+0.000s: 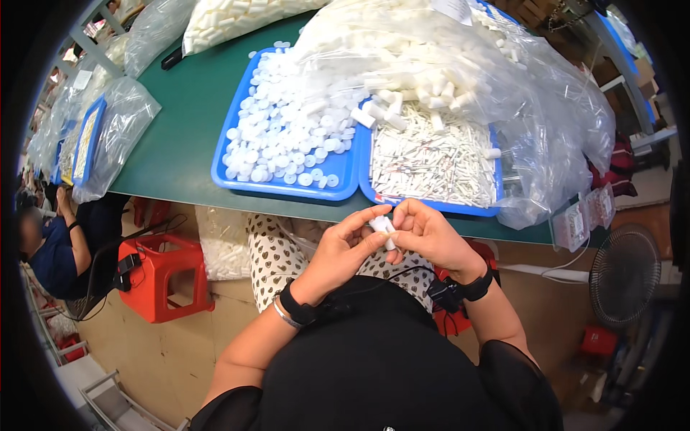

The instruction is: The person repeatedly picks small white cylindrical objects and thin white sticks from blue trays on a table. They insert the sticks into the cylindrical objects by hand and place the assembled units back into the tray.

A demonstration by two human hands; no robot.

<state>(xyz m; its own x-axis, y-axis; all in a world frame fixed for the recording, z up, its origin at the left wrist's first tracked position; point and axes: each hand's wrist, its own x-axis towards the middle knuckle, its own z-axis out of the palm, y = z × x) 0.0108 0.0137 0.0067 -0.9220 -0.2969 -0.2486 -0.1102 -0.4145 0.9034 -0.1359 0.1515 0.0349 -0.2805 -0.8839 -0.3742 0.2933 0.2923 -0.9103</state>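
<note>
A small white cylinder-shaped piece (382, 224) is held between my two hands, just in front of the table edge. My left hand (350, 243) pinches it from the left with thumb and fingers. From the right, my right hand (425, 233) closes its thumb and fingertips on the same piece. Fingers cover part of it, so its ends are hard to make out. Right beyond my hands, a blue tray (365, 188) holds many thin white sticks (431, 161). The blue tray beside it (223, 161) holds translucent white round caps (277, 136).
A large clear bag of white cylinders (402, 54) slumps over both trays. Another filled bag (237, 21) lies at the back of the green table (176, 136). A red stool (159, 276) and a seated person (61, 244) are at left; a fan (625, 273) stands at right.
</note>
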